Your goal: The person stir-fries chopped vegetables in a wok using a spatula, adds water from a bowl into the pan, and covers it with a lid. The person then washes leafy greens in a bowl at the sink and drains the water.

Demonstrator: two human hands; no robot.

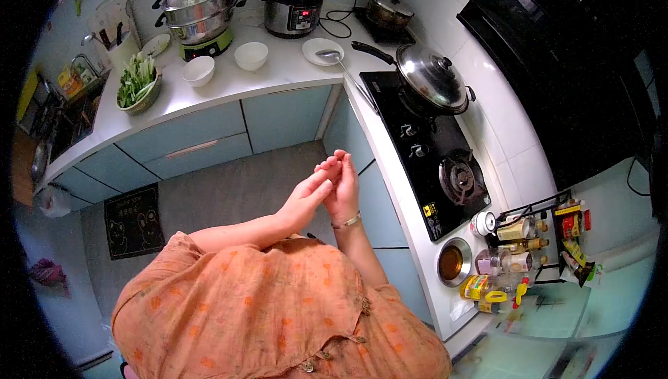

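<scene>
My left hand (307, 195) and my right hand (343, 195) are pressed together in front of my body, above the floor beside the counter. The fingers of both are closed against each other, and the left thumb lies across the right hand. Whether anything is between the palms is hidden. A bracelet (346, 221) circles my right wrist. Nearest to the right hand is the counter edge with the black gas stove (417, 146). A lidded wok (433, 76) sits on its far burner, and the near burner (460, 179) is bare.
Along the back counter stand a steamer (200, 14), an electric pressure cooker (293, 7), two white bowls (251, 56), a plate with a ladle (327, 53) and a basket of greens (139, 87). Right of me are a metal bowl of brown liquid (452, 262) and an oil bottle (480, 287).
</scene>
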